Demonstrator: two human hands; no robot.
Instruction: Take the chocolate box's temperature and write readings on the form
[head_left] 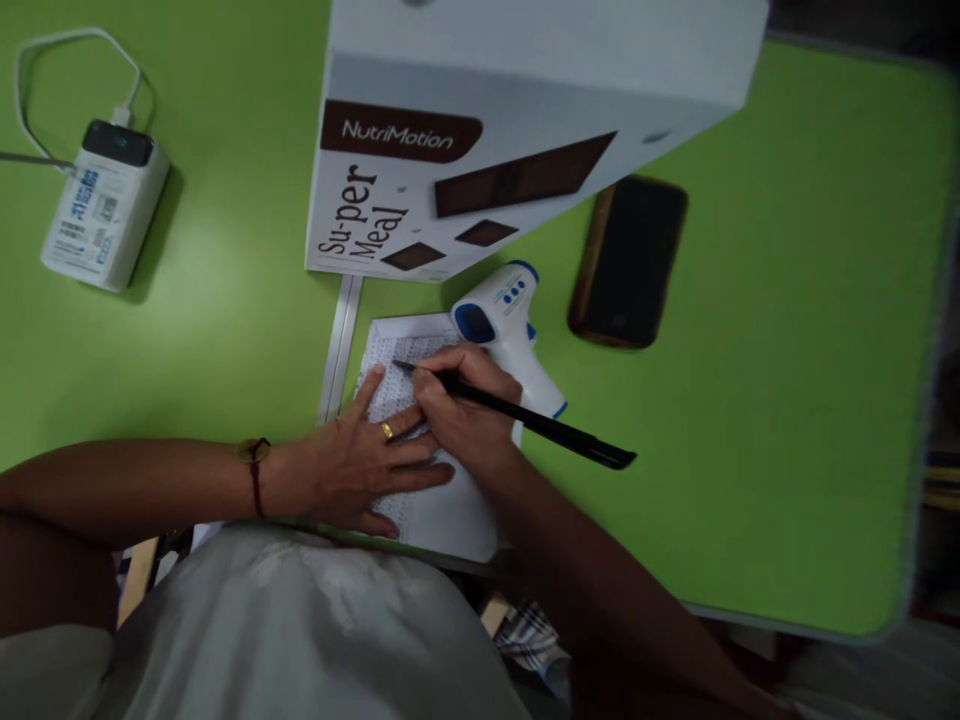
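My right hand (pixel 472 405) grips a long black pen (pixel 547 425), its tip resting at the upper part of a white sheet of paper (pixel 457 515). Rows of small dark writing cover the paper's left side. Spread flat over that writing, my left hand (pixel 382 455) presses the sheet down, with a gold ring on one finger and a dark red cord at the wrist. Just beyond my right hand lies a white and blue infrared thermometer (pixel 506 325), overlapping the paper's top corner; my fingers hide part of its handle.
A large white box (pixel 405 210) printed "NutriMotion" stands behind the paper. To its right lies a dark phone (pixel 630 265) in a brown case. A white power bank (pixel 109 210) with a white cable (pixel 75 35) sits far left on the green table (pixel 787 400). A metal seam (pixel 340 350) crosses the tabletop.
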